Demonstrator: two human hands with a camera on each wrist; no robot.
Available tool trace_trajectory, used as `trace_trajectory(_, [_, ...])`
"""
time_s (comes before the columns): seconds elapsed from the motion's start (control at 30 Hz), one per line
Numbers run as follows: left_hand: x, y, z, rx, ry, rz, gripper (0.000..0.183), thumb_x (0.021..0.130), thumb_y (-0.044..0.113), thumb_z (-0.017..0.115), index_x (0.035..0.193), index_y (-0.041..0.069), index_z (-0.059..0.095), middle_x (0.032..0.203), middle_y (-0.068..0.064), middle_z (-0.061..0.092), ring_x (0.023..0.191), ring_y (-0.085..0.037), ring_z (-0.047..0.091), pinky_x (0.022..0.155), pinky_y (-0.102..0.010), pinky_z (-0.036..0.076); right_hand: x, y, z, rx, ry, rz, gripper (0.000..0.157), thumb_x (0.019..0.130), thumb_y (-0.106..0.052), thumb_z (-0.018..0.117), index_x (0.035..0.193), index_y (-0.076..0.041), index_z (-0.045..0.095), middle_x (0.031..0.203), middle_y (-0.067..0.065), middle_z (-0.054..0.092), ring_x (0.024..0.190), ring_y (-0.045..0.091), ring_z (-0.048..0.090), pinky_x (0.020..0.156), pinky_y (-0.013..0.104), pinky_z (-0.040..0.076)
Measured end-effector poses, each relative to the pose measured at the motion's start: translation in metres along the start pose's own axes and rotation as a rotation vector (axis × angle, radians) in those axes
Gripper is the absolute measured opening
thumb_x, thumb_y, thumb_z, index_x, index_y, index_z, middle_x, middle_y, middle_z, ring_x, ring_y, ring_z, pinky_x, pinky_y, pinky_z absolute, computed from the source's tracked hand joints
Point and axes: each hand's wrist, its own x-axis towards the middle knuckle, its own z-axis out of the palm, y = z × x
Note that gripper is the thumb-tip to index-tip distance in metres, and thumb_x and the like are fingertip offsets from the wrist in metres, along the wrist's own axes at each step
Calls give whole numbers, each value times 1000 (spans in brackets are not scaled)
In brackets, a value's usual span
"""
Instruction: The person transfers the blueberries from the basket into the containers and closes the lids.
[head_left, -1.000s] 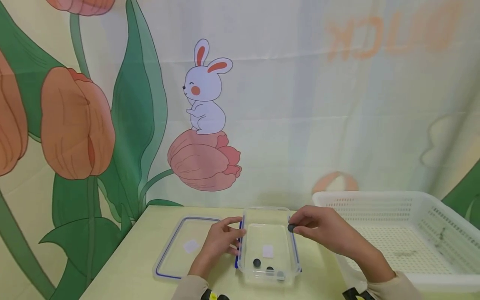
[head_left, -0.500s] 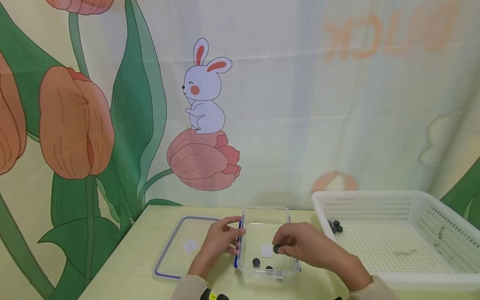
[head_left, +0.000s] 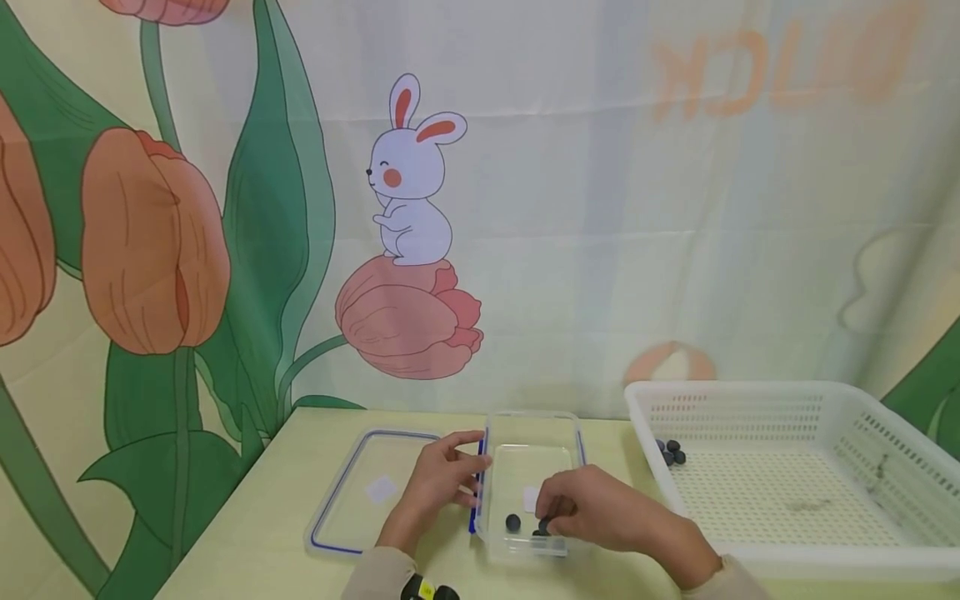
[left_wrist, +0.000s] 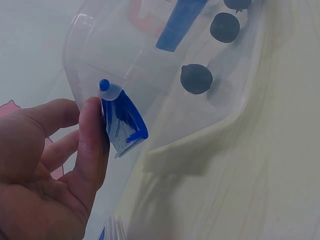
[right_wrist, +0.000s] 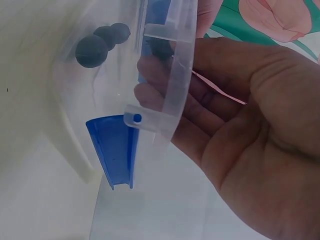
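My left hand (head_left: 435, 475) holds the left rim of a clear plastic food container (head_left: 521, 471), with the thumb at the edge and the other fingers beside the blue side latch (left_wrist: 125, 120). Inside the container's near end, my right hand (head_left: 611, 512) pinches a dark blueberry (head_left: 545, 526) between thumb and fingertips; the right wrist view shows this only through the cloudy wall. More dark blueberries, one (head_left: 513, 522) to the left and another (right_wrist: 91, 51) in the right wrist view, lie on the container's floor. The right hand partly covers the container's right side.
The container's blue-edged lid (head_left: 337, 500) lies flat on the table to the left. At the right stands a large white perforated basket (head_left: 787, 560), with several blueberries (head_left: 672, 452) in its left corner. A printed curtain (head_left: 540, 250) hangs behind the table.
My right hand has brought the pinched blueberry from the container's right rim leftward and nearer, down toward those at the near end. The left hand has stayed at the left rim.
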Motion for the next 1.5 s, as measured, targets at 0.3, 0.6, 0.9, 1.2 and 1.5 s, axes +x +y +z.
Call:
trace_trajectory(0.3, [-1,-2,-2,-4,-4,3,50,98,16,79,145,9,64,97,-11,66,72,-19,66,58,-30,63,0,-2,1,-26,-5,-15,11,92,2,79,96,-7,75,88,-4,74,79,1,66,73,24,59])
trace_trajectory(0.6, [-1,0,-3,-14,-16,19,51,98,15,78,146,8,63,98,-11,66,71,-18,65,58,-31,63,-9,-6,-18,-30,36,2,13,96,-3,77,101,-14,73,95,-8,73,85,5,69,74,27,60])
trace_trajectory(0.9, [-1,1,-1,-17,-21,20,49,98,14,78,145,8,64,95,-11,65,71,-18,64,57,-29,63,-28,-18,-44,-76,140,-8,12,98,-9,76,109,-15,74,103,-10,73,91,7,71,79,30,61])
trace_trajectory(1.2, [-2,1,-1,-10,-10,18,50,98,16,78,146,9,64,96,-10,65,73,-20,66,57,-29,62,-46,-35,-85,-162,205,-23,14,99,-12,77,112,-14,73,106,-10,73,93,7,71,84,30,61])
trace_trajectory(1.5, [0,0,-1,-7,-11,24,50,98,16,78,146,9,64,96,-9,65,73,-20,67,58,-30,63,-56,-28,-134,-135,206,48,14,101,-10,74,115,-10,74,110,-2,73,97,12,72,83,29,61])
